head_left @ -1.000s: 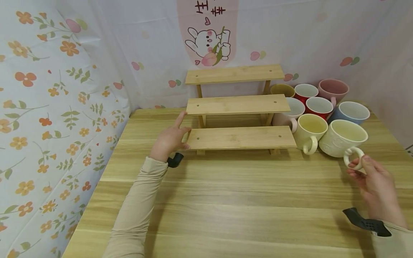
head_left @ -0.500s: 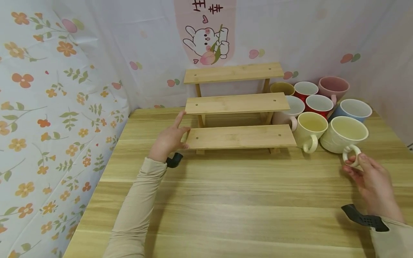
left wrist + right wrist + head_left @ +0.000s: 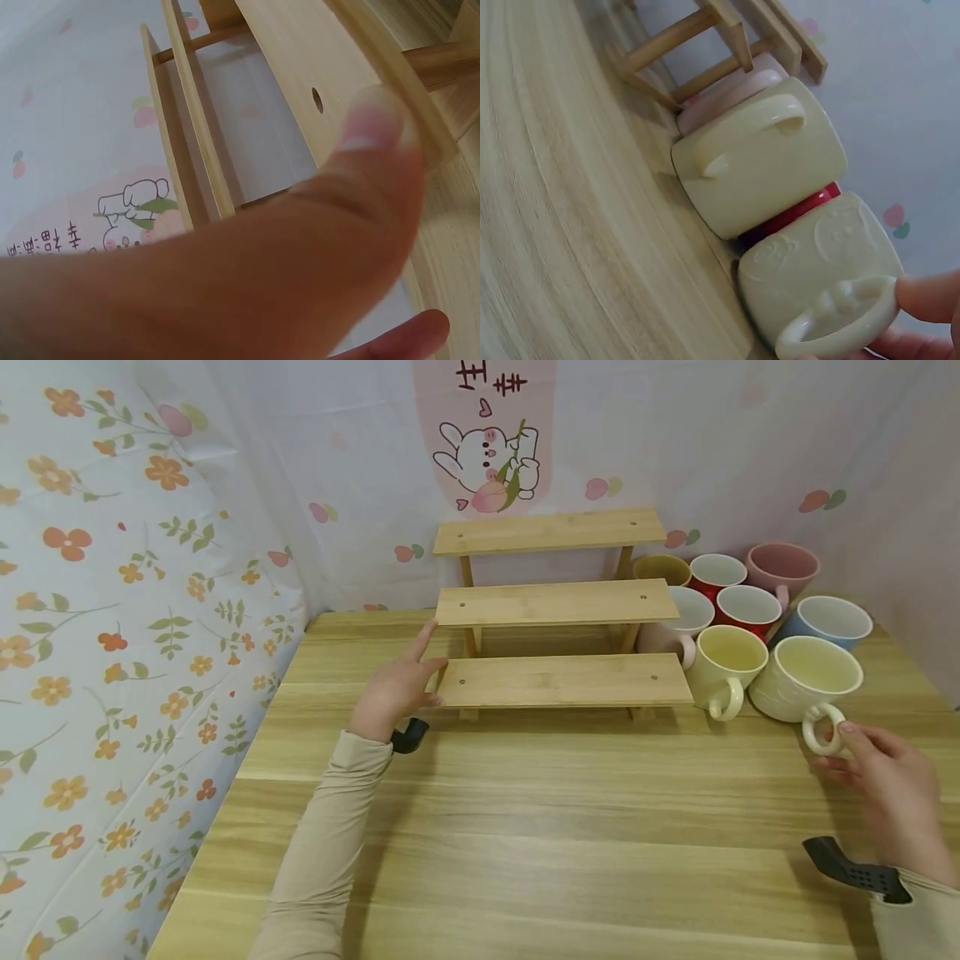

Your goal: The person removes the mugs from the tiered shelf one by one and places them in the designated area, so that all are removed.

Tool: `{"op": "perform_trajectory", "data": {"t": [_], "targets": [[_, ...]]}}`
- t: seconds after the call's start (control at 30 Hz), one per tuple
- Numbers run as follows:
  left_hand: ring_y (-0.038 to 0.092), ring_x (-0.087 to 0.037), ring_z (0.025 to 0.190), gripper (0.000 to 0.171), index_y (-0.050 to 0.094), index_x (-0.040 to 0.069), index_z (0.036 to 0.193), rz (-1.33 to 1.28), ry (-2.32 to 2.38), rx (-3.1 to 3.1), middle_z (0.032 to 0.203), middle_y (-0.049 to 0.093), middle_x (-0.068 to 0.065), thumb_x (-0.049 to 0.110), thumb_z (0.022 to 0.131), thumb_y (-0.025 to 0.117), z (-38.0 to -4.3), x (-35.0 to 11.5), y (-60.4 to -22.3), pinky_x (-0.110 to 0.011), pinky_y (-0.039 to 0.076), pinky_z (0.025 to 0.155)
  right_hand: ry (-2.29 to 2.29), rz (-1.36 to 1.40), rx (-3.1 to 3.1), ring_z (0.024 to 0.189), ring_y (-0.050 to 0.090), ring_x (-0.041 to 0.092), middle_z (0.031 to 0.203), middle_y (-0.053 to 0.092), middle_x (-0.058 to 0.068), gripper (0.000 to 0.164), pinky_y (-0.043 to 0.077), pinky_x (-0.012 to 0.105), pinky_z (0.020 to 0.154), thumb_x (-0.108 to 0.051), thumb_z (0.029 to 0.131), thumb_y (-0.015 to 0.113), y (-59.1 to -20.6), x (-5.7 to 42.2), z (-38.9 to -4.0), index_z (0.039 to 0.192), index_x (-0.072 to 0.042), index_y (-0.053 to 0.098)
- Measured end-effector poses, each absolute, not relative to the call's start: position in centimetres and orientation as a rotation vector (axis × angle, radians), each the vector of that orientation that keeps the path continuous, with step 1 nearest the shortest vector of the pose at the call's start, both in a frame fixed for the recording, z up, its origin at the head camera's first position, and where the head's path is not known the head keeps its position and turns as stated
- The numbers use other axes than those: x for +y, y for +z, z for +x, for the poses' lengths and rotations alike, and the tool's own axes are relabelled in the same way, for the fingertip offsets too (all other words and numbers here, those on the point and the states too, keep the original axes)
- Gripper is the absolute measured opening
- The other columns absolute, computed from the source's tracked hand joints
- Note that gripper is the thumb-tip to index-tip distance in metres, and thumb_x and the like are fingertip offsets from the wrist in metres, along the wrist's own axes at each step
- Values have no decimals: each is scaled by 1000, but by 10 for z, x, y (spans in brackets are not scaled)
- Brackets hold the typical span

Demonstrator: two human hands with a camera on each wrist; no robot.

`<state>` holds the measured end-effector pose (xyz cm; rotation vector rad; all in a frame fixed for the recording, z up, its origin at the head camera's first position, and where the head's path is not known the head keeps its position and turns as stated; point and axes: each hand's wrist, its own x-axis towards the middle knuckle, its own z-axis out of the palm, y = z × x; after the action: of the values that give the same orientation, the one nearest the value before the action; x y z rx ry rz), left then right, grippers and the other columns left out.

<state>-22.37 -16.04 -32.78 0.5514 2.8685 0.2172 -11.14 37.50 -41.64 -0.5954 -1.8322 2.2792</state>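
My left hand (image 3: 393, 689) is at the left ends of a three-tier wooden shelf (image 3: 562, 681). Its index finger reaches the middle board, and its thumb lies against the lowest one. The thumb (image 3: 371, 135) covers part of that board's end in the left wrist view. At the right, my right hand (image 3: 896, 777) pinches the ring-shaped handle of a wide cream mug (image 3: 780, 689) with raised patterns. In the right wrist view, the thumb (image 3: 930, 296) is on one side of that handle. A pale yellow mug (image 3: 708, 681) is just left of the cream one.
Behind these two mugs cluster a blue mug (image 3: 855, 618), red mugs with white insides, a pink mug (image 3: 795, 581), a pale pink mug (image 3: 660, 639) and a mustard one (image 3: 663, 568). They sit close by the shelf's right side. A printed cloth (image 3: 337, 460) hangs behind the wooden table (image 3: 555, 827).
The right hand has shifted slightly to the right at the handle, with less of its fingers showing through the loop. The left hand stays at the shelf. The head view has drifted a little.
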Motion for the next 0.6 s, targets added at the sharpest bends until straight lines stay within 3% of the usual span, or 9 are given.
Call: {"op": "perform_trajectory", "data": {"t": [0.1, 0.13, 0.23, 0.3, 0.37, 0.47, 0.53, 0.6], "targets": [[64, -29, 102, 66, 48, 5, 140, 548, 219, 2866, 162, -8, -7, 22, 82, 75, -223, -161, -328, -36, 52, 80, 1905, -691, -2181, 55, 62, -1, 76, 59, -25, 10, 49, 16, 50, -24, 92, 63, -412, 372, -113, 85, -30, 63], [64, -29, 101, 66, 48, 5, 140, 548, 219, 2864, 162, -8, -7, 22, 82, 75, -223, -161, -328, -36, 52, 80, 1745, -727, -2308, 55, 59, -4, 74, 55, -28, 5, 47, 15, 50, -28, 93, 61, -410, 370, -113, 88, -29, 62], [64, -29, 101, 66, 48, 5, 140, 557, 219, 2864, 162, -8, -8, 22, 82, 74, -224, -163, -329, -37, 52, 81, 1234, -794, -2633, 69, 57, 8, 88, 64, -7, 30, 40, 20, 53, -37, 95, 52, -401, 364, -115, 109, -13, 64], [63, -31, 105, 66, 48, 5, 140, 559, 221, 2862, 162, -8, -7, 23, 83, 74, -224, -163, -330, -38, 52, 84, 1041, -788, -2711, 70, 49, 2, 106, 63, 15, 49, 36, 22, 54, -38, 95, 49, -396, 360, -117, 124, 2, 57], [58, -35, 115, 66, 47, 5, 141, 552, 225, 2856, 162, -8, -7, 23, 83, 73, -224, -162, -331, -42, 48, 95, 949, -783, -2724, 80, 50, 14, 126, 51, 32, 57, 32, 24, 58, -35, 96, 47, -390, 355, -119, 133, 8, 48], [42, -47, 129, 67, 45, 7, 143, 523, 227, 2844, 161, -10, -6, 24, 84, 72, -225, -160, -330, -51, 41, 103, 936, -754, -2676, 96, 58, 24, 133, 48, 34, 54, 39, 33, 71, -30, 96, 47, -381, 347, -122, 136, 6, 47], [32, -52, 133, 68, 43, 8, 144, 504, 234, 2839, 161, -10, -5, 24, 84, 72, -225, -159, -330, -55, 38, 104, 928, -719, -2666, 118, 45, 49, 137, 45, 33, 53, 39, 47, 84, -29, 96, 46, -375, 339, -125, 138, 4, 46], [28, -56, 133, 70, 41, 10, 146, 490, 239, 2840, 161, -10, -4, 24, 84, 72, -225, -159, -329, -56, 42, 99, 925, -634, -2658, 126, 37, 54, 139, 42, 33, 53, 31, 60, 96, -30, 96, 46, -371, 331, -128, 138, 3, 46]]}}
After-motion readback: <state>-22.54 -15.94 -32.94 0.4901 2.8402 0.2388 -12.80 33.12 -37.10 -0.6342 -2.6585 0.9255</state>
